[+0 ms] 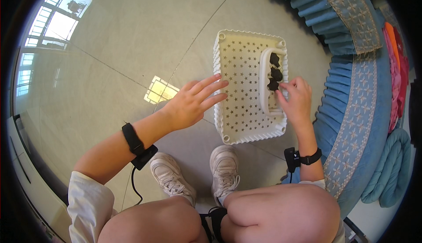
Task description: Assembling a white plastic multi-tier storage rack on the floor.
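Observation:
A white plastic tray (pixel 239 134) with a scalloped rim, star-shaped holes and round corner sockets lies on the floor in front of me. On its right part rests a white loop-shaped frame (pixel 264 85). Several small black knobby pieces (pixel 276 74) sit in a row inside that loop; their exact kind is hard to make out. My right hand (pixel 297 100) has thumb and forefinger pinched at the nearest black piece (pixel 273 85). My left hand (pixel 193 101) is open, its fingers spread and their tips over the tray's left rim.
My two white shoes (pixel 225 168) stand just below the tray. Along the right hangs a blue pleated cover (pixel 338 82) with a patterned band. Rolled blue fabric (pixel 387 168) and pink cloth (pixel 394 74) lie farther right. A white cabinet (pixel 30 177) stands at the left.

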The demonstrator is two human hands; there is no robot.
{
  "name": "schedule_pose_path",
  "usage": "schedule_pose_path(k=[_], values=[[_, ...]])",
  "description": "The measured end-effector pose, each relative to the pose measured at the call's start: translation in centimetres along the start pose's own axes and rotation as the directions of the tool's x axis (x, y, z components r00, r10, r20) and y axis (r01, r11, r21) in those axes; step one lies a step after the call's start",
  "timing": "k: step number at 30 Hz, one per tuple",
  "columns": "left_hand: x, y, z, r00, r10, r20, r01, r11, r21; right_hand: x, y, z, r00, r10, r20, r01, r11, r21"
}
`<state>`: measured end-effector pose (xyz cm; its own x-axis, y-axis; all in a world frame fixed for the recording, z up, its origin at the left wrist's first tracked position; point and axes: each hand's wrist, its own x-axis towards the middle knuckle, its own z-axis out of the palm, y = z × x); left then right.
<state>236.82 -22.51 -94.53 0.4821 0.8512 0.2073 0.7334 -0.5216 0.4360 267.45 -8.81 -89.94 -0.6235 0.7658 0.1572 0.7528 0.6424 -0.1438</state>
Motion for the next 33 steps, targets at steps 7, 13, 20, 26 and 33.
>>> schedule_pose_path(k=[7, 13, 20, 26, 33], values=[[-0.1, -0.1, 0.1, 1.0, -0.004, 0.003, 0.004, 1.0, -0.006, -0.6, -1.1, -0.1, 0.996, 0.016, -0.09, -0.01, 0.998, 0.067], [0.0, 0.0, 0.1, 1.0, -0.009, 0.006, 0.009, 1.0, -0.015, -1.6, -3.8, -2.0, 0.975, -0.092, 0.2, 0.058, 0.984, 0.168], [-0.2, -0.1, 0.2, 1.0, -0.012, 0.015, 0.012, 0.999, 0.032, -2.3, -3.7, -1.0, 0.977, -0.091, 0.193, 0.07, 0.991, 0.113], [0.0, 0.0, 0.1, 1.0, -0.012, 0.008, 0.012, 1.0, 0.008, -2.5, -3.1, -1.0, 0.98, -0.129, 0.148, 0.117, 0.989, 0.091], [-0.2, -0.1, 0.1, 1.0, -0.01, 0.014, 0.01, 1.0, 0.024, -2.6, -3.2, -0.7, 0.985, -0.117, 0.127, 0.108, 0.991, 0.073]])
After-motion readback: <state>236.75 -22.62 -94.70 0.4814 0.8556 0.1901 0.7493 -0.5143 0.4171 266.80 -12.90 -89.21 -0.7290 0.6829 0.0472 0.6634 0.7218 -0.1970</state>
